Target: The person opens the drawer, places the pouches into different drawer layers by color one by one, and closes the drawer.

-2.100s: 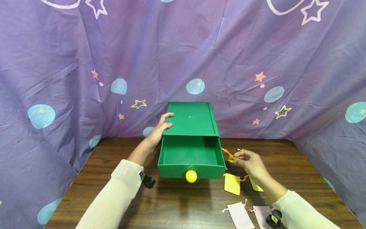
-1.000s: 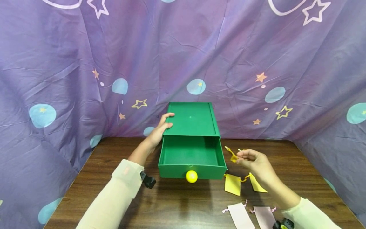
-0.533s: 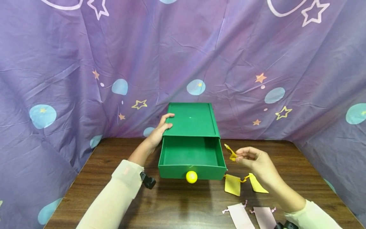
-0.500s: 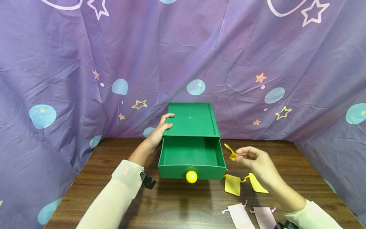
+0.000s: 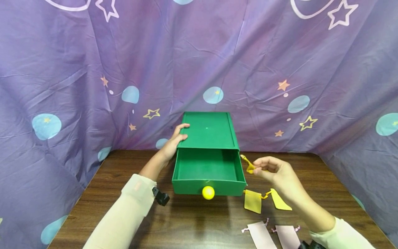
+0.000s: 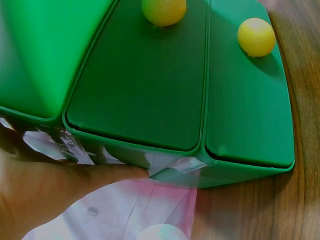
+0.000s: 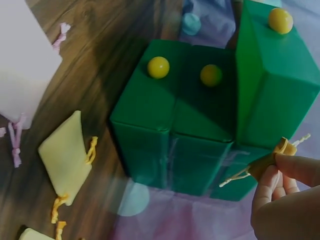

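Observation:
A green drawer cabinet (image 5: 206,129) stands on the table with its top drawer (image 5: 199,186) pulled out; no items show inside it. My left hand (image 5: 170,145) rests against the cabinet's left side, fingertips on the top edge. In the left wrist view the thumb (image 6: 100,177) lies along the side wall. My right hand (image 5: 276,173) pinches a small yellow drawstring pouch (image 5: 249,167) in the air, just right of the open drawer. The right wrist view shows this pouch (image 7: 262,165) between thumb and fingers, cords hanging out at both sides.
Two yellow pouches (image 5: 253,201) lie on the table right of the drawer, with two pink pouches (image 5: 261,235) nearer the front. Two lower drawers (image 7: 140,107) with yellow knobs are closed. A purple patterned cloth (image 5: 199,52) hangs behind the table (image 5: 192,224).
My right hand with the pouch went slightly right and up, then a little left toward the drawer in the last half second. The left hand and the cabinet have stayed in place.

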`<state>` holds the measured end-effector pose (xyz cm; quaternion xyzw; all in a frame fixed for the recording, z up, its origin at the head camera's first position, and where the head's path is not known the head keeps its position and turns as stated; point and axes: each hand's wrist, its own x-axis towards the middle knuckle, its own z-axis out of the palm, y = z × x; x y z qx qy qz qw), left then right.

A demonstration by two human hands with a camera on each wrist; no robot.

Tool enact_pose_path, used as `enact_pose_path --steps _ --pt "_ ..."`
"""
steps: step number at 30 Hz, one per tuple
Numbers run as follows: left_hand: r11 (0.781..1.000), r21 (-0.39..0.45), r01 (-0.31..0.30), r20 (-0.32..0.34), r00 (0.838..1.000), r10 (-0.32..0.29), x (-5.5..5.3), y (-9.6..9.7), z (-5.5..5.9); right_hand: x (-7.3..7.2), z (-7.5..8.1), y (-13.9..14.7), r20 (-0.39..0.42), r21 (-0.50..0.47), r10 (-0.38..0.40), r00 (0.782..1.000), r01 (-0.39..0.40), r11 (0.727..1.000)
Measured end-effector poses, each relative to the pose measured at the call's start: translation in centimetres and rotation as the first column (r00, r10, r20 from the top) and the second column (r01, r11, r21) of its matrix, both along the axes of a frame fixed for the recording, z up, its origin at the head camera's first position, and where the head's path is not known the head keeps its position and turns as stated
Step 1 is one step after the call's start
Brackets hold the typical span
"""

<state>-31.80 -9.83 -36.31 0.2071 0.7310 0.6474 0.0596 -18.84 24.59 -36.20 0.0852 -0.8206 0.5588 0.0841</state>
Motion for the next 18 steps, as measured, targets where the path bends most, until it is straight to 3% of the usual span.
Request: enact_pose_path --steps 11,18 --pt "1.0 -0.026 -0.002 -0.005 1.0 0.002 0.0 -0.2 -0.1 0.6 1.4 -1.3 -0.079 0.056 0.052 0.996 -0.047 0.997" --pt "1.0 0.007 0.008 0.011 1.0 -0.008 0.0 0.0 0.0 0.7 2.3 -1.8 -0.11 0.123 0.051 0.993 -0.037 0.992"
